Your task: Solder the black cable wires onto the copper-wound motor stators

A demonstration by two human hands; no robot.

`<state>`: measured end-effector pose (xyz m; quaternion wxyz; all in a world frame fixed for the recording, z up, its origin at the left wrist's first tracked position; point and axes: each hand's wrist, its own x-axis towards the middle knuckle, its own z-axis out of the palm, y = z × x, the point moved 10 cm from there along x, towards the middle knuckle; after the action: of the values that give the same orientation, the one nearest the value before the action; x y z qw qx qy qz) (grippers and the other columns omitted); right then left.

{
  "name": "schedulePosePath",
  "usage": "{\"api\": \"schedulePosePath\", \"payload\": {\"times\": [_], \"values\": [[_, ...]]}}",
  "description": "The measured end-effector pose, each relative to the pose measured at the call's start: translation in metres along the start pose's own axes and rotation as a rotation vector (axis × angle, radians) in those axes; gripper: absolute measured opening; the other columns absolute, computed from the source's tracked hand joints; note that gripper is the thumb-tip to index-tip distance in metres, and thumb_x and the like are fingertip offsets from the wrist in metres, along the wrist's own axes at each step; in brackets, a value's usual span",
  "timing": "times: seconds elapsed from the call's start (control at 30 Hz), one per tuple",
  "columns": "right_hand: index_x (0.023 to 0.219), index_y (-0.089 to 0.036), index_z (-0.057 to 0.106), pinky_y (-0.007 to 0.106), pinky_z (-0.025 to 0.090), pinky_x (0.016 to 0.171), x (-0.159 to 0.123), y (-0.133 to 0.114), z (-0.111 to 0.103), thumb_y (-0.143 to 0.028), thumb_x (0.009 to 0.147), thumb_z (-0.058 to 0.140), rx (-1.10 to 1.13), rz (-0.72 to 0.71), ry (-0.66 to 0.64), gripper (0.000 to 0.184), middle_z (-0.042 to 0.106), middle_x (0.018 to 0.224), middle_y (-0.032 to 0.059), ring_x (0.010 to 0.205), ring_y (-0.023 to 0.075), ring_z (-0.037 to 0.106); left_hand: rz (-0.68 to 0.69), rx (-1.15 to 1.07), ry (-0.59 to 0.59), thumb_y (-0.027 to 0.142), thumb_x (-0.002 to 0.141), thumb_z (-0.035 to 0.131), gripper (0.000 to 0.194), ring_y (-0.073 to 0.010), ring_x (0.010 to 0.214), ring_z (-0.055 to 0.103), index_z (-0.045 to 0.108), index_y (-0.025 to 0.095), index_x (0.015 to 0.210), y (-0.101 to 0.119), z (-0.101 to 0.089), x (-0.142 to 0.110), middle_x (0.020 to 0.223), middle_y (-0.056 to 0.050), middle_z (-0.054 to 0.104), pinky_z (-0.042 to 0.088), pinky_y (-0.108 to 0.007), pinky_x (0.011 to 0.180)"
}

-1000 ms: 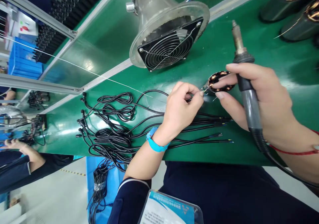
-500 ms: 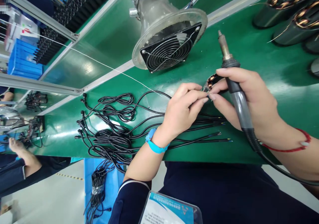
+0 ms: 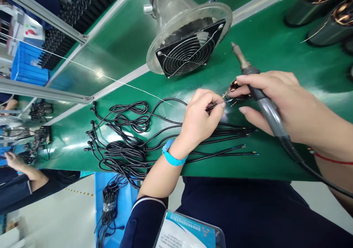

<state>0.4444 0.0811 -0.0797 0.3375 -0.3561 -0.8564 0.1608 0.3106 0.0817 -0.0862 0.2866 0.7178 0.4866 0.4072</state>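
Note:
My right hand [image 3: 278,101] holds a soldering iron [image 3: 263,104] by its black handle, with the tip pointing up and left over the bench. Its index finger reaches under the iron to a small motor stator [image 3: 234,87] with copper windings, largely hidden by the fingers. My left hand [image 3: 202,117] pinches the end of a black cable [image 3: 211,107], whose thin coloured wires [image 3: 225,98] stick out beside the stator. Whether those wires touch the copper leads is too small to tell.
Coiled black cables [image 3: 124,152] lie to the left on the green bench [image 3: 275,163]. A fume extractor with a fan grille [image 3: 189,57] stands behind my hands. Several larger stators [image 3: 325,27] are at the back right. A blue bin [image 3: 129,200] holds bundled cables; a co-worker's hand [image 3: 16,161] is far left.
A cable end with coloured wires now shows in my left hand. My right thumb and fingers have spread apart, and the iron has tilted further left with its tip lower.

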Motion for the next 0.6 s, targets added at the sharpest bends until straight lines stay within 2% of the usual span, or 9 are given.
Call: {"api": "schedulePosePath", "payload": {"times": [0.1, 0.2, 0.3, 0.4, 0.47, 0.53, 0.6], "values": [[0.149, -0.032, 0.039, 0.052, 0.05, 0.092, 0.002, 0.003, -0.001, -0.049, 0.104, 0.044, -0.016, 0.009, 0.016, 0.048, 0.069, 0.103, 0.0024, 0.101, 0.025, 0.063, -0.111, -0.069, -0.026, 0.011, 0.087, 0.061, 0.009, -0.0103, 0.079, 0.058, 0.06, 0.017, 0.08, -0.012, 0.004, 0.0, 0.089, -0.003, 0.062, 0.047, -0.022, 0.066], [0.145, -0.029, 0.044, 0.051, 0.051, 0.092, 0.006, 0.009, -0.002, -0.044, 0.104, 0.047, -0.061, 0.08, 0.067, 0.044, 0.068, 0.097, 0.0018, 0.099, 0.0236, 0.062, -0.161, -0.139, -0.016, 0.012, 0.086, 0.064, 0.009, -0.0093, 0.077, 0.057, 0.061, 0.016, 0.079, -0.018, 0.004, 0.001, 0.089, -0.002, 0.062, 0.046, -0.021, 0.065], [0.143, -0.025, 0.047, 0.05, 0.052, 0.095, 0.006, 0.017, -0.004, -0.039, 0.102, 0.052, -0.088, 0.199, 0.11, 0.043, 0.07, 0.1, 0.0033, 0.104, 0.0241, 0.062, -0.161, -0.188, 0.013, 0.012, 0.085, 0.065, 0.009, -0.0088, 0.076, 0.057, 0.062, 0.016, 0.078, -0.019, 0.002, 0.001, 0.086, -0.001, 0.061, 0.045, -0.021, 0.065], [0.145, -0.024, 0.045, 0.053, 0.052, 0.097, 0.001, 0.013, -0.007, -0.042, 0.102, 0.053, -0.083, 0.204, 0.109, 0.048, 0.071, 0.105, 0.0042, 0.107, 0.0256, 0.062, -0.156, -0.202, 0.024, 0.013, 0.085, 0.066, 0.009, -0.0085, 0.076, 0.057, 0.062, 0.017, 0.078, -0.019, 0.002, 0.0, 0.086, -0.001, 0.061, 0.045, -0.021, 0.065], [0.147, -0.027, 0.045, 0.054, 0.053, 0.098, -0.004, 0.006, -0.013, -0.041, 0.103, 0.052, -0.113, 0.189, 0.109, 0.047, 0.072, 0.107, 0.0033, 0.106, 0.0251, 0.064, -0.145, -0.207, 0.017, 0.013, 0.086, 0.066, 0.009, -0.0085, 0.076, 0.057, 0.062, 0.017, 0.078, -0.018, 0.003, -0.001, 0.086, -0.001, 0.062, 0.045, -0.021, 0.065], [0.148, -0.033, 0.047, 0.051, 0.056, 0.095, -0.013, -0.001, -0.025, -0.038, 0.103, 0.052, -0.111, 0.195, 0.164, 0.045, 0.072, 0.11, 0.0013, 0.104, 0.0232, 0.067, -0.113, -0.235, 0.019, 0.013, 0.086, 0.065, 0.009, -0.0085, 0.077, 0.058, 0.062, 0.017, 0.079, -0.016, 0.004, -0.002, 0.087, -0.001, 0.062, 0.045, -0.021, 0.064], [0.145, -0.039, 0.051, 0.047, 0.059, 0.09, -0.025, -0.003, -0.035, -0.038, 0.102, 0.054, -0.016, 0.265, 0.225, 0.043, 0.073, 0.11, 0.0004, 0.1, 0.0216, 0.069, -0.081, -0.264, 0.024, 0.012, 0.086, 0.064, 0.008, -0.0084, 0.077, 0.058, 0.061, 0.017, 0.08, -0.014, 0.005, -0.003, 0.088, -0.001, 0.062, 0.045, -0.021, 0.064]]}}
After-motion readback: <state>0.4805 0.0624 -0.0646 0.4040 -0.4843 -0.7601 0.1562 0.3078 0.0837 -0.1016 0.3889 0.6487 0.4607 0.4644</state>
